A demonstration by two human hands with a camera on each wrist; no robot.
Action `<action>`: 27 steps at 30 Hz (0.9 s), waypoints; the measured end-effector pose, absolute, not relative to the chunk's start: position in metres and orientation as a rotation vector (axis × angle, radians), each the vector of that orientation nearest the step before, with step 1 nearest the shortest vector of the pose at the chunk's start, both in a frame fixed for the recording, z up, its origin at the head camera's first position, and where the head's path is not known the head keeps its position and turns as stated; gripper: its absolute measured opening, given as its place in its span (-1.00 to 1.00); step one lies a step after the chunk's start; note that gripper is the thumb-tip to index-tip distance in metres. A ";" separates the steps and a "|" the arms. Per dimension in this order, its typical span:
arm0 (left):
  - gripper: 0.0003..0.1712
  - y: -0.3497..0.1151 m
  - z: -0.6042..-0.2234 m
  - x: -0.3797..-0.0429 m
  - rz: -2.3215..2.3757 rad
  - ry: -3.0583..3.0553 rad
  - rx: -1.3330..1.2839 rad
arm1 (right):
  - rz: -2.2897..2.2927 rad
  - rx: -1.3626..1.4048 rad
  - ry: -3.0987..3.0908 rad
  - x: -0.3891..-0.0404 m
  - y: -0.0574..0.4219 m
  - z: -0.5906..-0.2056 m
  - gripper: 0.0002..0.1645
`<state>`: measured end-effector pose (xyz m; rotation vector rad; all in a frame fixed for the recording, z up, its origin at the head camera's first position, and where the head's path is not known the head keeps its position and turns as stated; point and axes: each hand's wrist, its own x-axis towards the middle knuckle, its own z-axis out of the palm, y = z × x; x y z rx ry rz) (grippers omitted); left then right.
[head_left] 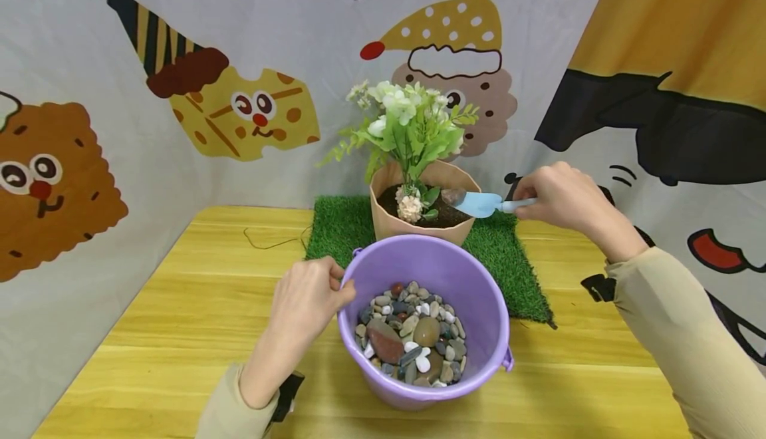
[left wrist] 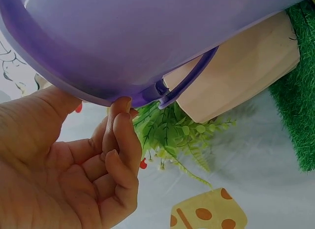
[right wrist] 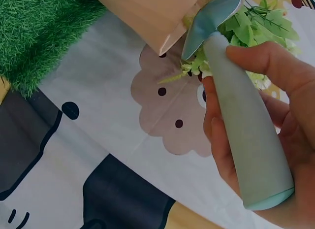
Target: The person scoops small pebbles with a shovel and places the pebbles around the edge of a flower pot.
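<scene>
My right hand (head_left: 559, 196) grips the handle of a light-blue garden trowel (head_left: 483, 204), its blade reaching over the rim of a peach flowerpot (head_left: 391, 226). A brownish stone (head_left: 453, 196) sits at the blade's tip, above the dark soil. In the right wrist view, fingers and thumb wrap the trowel's pale handle (right wrist: 248, 125). My left hand (head_left: 308, 299) pinches the rim of a purple bucket (head_left: 497, 332) at its left side. Pebbles (head_left: 413, 326) of several colours and sizes cover the bucket's bottom. Below the rim in the left wrist view, the other fingers (left wrist: 120, 175) are curled.
The flowerpot holds a plant (head_left: 413, 126) with white flowers and green leaves, and stands on a green turf mat (head_left: 520, 273) behind the bucket. Under both lies a yellow wooden table (head_left: 179, 332). A cartoon-printed cloth (head_left: 269, 13) hangs close behind the pot.
</scene>
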<state>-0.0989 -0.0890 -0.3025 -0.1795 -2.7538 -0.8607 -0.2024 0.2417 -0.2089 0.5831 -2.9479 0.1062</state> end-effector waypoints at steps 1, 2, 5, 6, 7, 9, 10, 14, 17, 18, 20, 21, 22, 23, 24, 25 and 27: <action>-0.82 -0.089 -0.303 -0.099 -0.858 -2.751 -0.184 | 0.102 0.573 -2.954 -0.204 0.240 -0.209 -0.91; -0.82 -0.089 -0.303 -0.099 -0.858 -2.750 -0.187 | 0.099 0.565 -2.961 -0.205 0.239 -0.209 -0.91; -0.83 -0.089 -0.303 -0.098 -0.855 -2.747 -0.187 | 0.090 0.543 -2.977 -0.209 0.234 -0.208 -0.90; -0.83 -0.089 -0.303 -0.098 -0.853 -2.747 -0.188 | 0.090 0.536 -2.983 -0.210 0.232 -0.208 -0.90; -0.83 -0.089 -0.303 -0.098 -0.852 -2.746 -0.190 | 0.088 0.528 -2.988 -0.211 0.230 -0.207 -0.91; -0.83 -0.090 -0.303 -0.099 -0.851 -2.746 -0.194 | 0.074 0.517 -2.995 -0.213 0.226 -0.206 -0.93; -0.83 -0.090 -0.303 -0.099 -0.849 -2.746 -0.197 | 0.061 0.507 -3.000 -0.214 0.224 -0.205 -0.91; -0.83 -0.090 -0.303 -0.099 -0.837 -2.743 -0.204 | 0.021 0.485 -3.009 -0.220 0.216 -0.203 -0.87; -0.83 -0.090 -0.304 -0.100 -0.829 -2.738 -0.206 | 0.012 0.482 -3.025 -0.223 0.209 -0.202 -0.87; -0.83 -0.090 -0.304 -0.100 -0.828 -2.738 -0.207 | 0.013 0.481 -3.031 -0.224 0.208 -0.202 -0.86; -0.84 -0.090 -0.304 -0.100 -0.826 -2.735 -0.210 | 0.012 0.473 -3.045 -0.225 0.204 -0.202 -0.85; -0.84 -0.090 -0.304 -0.101 -0.824 -2.735 -0.212 | 0.013 0.464 -3.052 -0.225 0.203 -0.201 -0.84; -0.85 -0.090 -0.304 -0.101 -0.825 -2.734 -0.213 | 0.013 0.454 -3.056 -0.226 0.201 -0.200 -0.83; -0.85 -0.090 -0.304 -0.101 -0.825 -2.733 -0.213 | 0.012 0.444 -3.057 -0.225 0.200 -0.199 -0.83; -0.85 -0.090 -0.304 -0.101 -0.825 -2.734 -0.213 | 0.011 0.434 -3.057 -0.225 0.200 -0.198 -0.82; -0.85 -0.090 -0.304 -0.101 -0.827 -2.733 -0.213 | 0.013 0.425 -3.058 -0.225 0.199 -0.197 -0.82; -0.85 -0.090 -0.305 -0.101 -0.831 -2.734 -0.214 | 0.017 0.410 -3.055 -0.222 0.199 -0.196 -0.81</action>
